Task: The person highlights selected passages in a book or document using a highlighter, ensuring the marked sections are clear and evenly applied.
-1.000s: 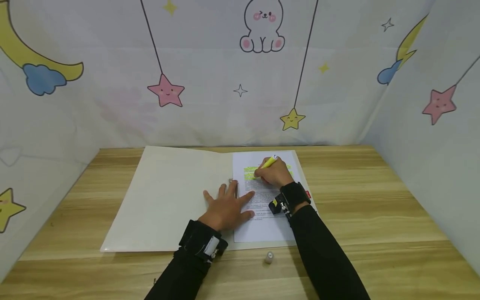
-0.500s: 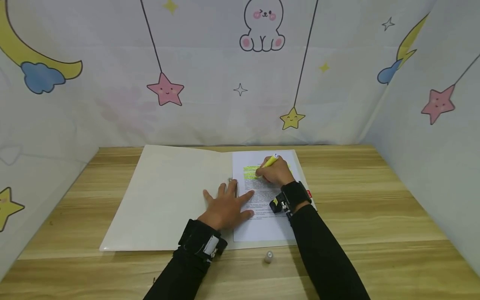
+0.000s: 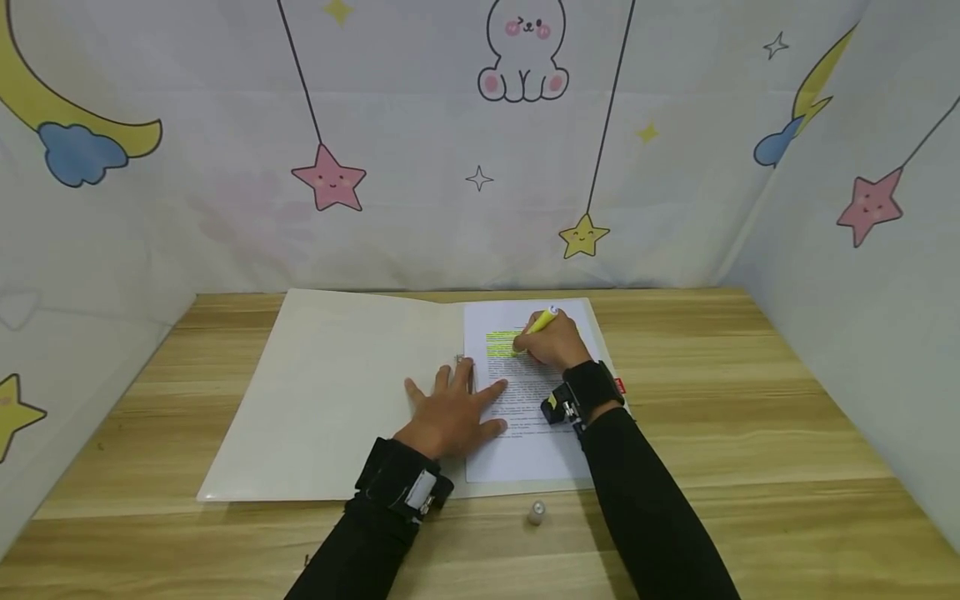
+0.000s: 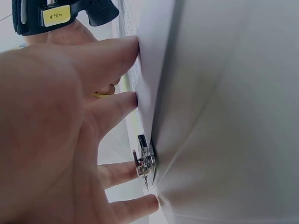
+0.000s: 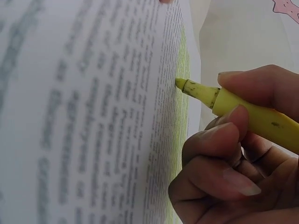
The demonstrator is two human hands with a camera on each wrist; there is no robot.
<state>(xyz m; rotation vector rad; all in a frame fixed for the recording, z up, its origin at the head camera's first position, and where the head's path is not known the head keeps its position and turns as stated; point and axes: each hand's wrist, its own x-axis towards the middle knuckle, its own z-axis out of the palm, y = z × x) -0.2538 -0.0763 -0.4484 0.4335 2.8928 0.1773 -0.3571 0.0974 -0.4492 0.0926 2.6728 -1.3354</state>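
Note:
My right hand (image 3: 553, 340) pinches a yellow highlighter (image 5: 254, 112) between thumb and fingers, its tip down at the text. Yellow bands cover the upper lines of the printed sheet (image 3: 525, 454), which lies on the right side of an open white folder (image 3: 330, 383). With fingers spread, my left hand (image 3: 448, 415) rests across the folder's fold, thumb and forefinger on the sheet's left edge. In the left wrist view a metal clip (image 4: 145, 163) shows at the sheet's edge, beside the fingers. The highlighter's barrel end is cut off in the right wrist view.
A small greyish cap (image 3: 537, 512) stands on the wooden table (image 3: 750, 467) in front of the folder. Behind the table hangs a white cloth wall (image 3: 420, 242) with printed stars and a bear; more cloth closes both sides.
The right hand with the highlighter has slid slightly to the right along a line of text. My left hand stays in place on the sheet.

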